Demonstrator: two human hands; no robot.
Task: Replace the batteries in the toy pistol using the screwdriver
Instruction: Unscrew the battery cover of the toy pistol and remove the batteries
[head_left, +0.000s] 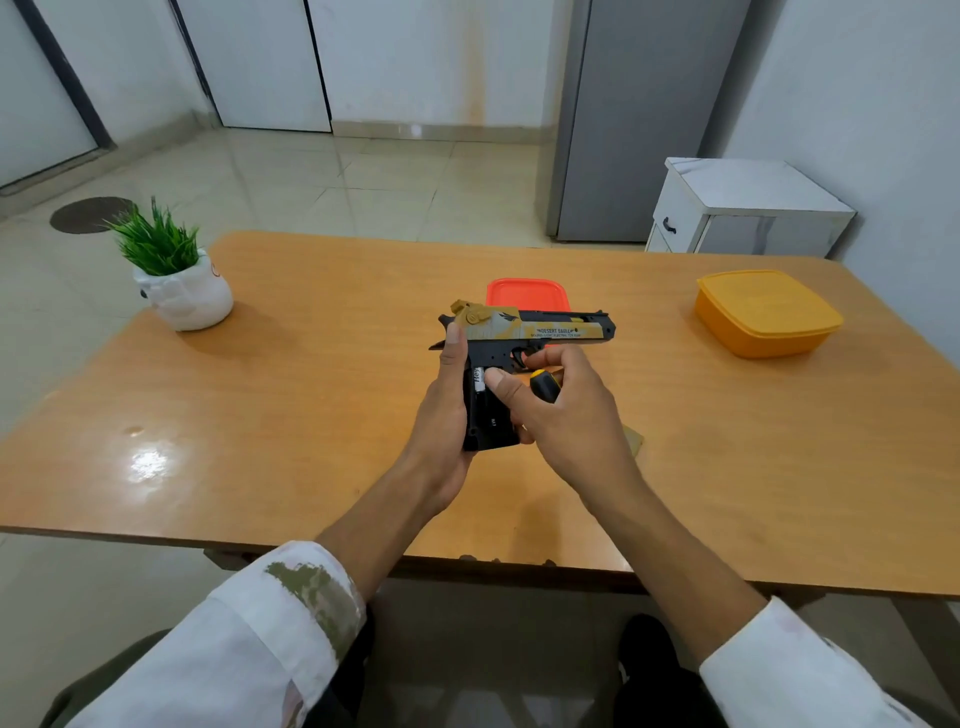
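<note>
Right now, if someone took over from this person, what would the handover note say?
Left hand grips the black handle of the tan-and-black plastic toy pistol above the light-brown wooden table.
Right hand: thumb presses a white-labelled battery in the open grip compartment; fingers curl near the trigger.
Black-and-yellow-handled screwdriver shows behind the right hand; held or lying, cannot tell.
Done: compartment opened. Left: finish the battery swap, refit and screw down the cover.

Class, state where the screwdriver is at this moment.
Head view, mid-table: the screwdriver shows its black-and-yellow handle behind the right hand, below the toy pistol. Whether it is held or lies on the table is unclear.
</note>
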